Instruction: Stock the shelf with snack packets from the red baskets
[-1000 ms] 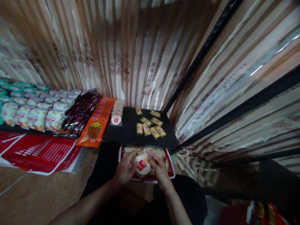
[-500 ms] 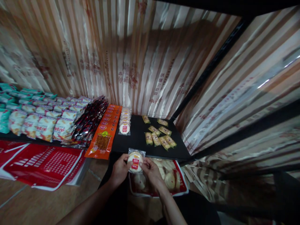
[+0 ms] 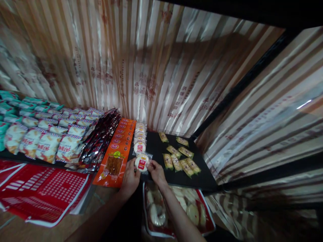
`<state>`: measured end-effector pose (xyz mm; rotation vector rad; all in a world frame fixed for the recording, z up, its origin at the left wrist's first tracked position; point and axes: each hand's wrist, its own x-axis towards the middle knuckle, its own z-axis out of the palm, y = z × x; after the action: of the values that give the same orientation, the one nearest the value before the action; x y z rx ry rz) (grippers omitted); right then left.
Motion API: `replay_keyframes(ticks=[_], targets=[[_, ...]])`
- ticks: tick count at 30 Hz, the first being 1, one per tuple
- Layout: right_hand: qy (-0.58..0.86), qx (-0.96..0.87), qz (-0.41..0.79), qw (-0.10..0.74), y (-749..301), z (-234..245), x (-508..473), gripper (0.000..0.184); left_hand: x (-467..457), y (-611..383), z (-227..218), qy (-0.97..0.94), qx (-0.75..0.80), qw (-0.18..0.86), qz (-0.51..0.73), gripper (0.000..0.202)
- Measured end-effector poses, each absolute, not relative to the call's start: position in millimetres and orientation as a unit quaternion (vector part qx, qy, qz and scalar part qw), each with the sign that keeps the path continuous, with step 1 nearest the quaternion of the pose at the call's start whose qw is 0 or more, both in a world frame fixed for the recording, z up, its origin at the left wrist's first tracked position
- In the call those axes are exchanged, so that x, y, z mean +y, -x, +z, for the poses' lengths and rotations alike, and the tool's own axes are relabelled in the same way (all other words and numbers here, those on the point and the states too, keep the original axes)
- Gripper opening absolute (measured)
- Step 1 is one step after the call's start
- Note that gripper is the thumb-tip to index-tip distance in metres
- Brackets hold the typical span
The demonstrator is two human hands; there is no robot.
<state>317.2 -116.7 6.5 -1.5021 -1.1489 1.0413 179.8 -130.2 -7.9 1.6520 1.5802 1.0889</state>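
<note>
Between my two hands is a round, pale packaged cake in a clear wrapper with a red label. The fingers of my left hand close on its left edge, and my right hand pinches its right edge. It is at the near end of a row of matching wrapped cakes on the black shelf; whether it rests on the shelf I cannot tell. Close by on the left lie long orange snack packs. Below my right forearm, a red-and-white bag holds more wrapped round cakes.
Several small yellow-green packets are scattered over the shelf's right side. Dark shiny packs, white snack bags and teal bags line the left. A black frame bar slants at right before the striped sheeting.
Both hands have carried the wrapped cake forward, from the shelf's front edge up to the near end of the row. The view has shifted slightly, and more of the bag of cakes shows.
</note>
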Motion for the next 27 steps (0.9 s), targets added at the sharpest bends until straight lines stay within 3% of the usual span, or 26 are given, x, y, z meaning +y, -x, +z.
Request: replay_keyframes(ticks=[16, 20, 27], targets=[[0.691, -0.494, 0.323, 0.417, -308.4, -8.7, -58.2, 0.02, -110.0, -190.4, -0.9, -0.71, 0.614, 0.187, 0.29, 0.047], [0.725, -0.505, 0.271, 0.383, -303.4, -4.4, -62.8, 0.026, -111.3, -191.0, 2.1, -0.719, 0.621, 0.176, 0.257, 0.047], [0.69, -0.518, 0.207, 0.461, -308.6, -2.0, -119.4, 0.03, -126.4, -187.1, 0.7, -0.739, 0.584, 0.145, 0.302, 0.039]])
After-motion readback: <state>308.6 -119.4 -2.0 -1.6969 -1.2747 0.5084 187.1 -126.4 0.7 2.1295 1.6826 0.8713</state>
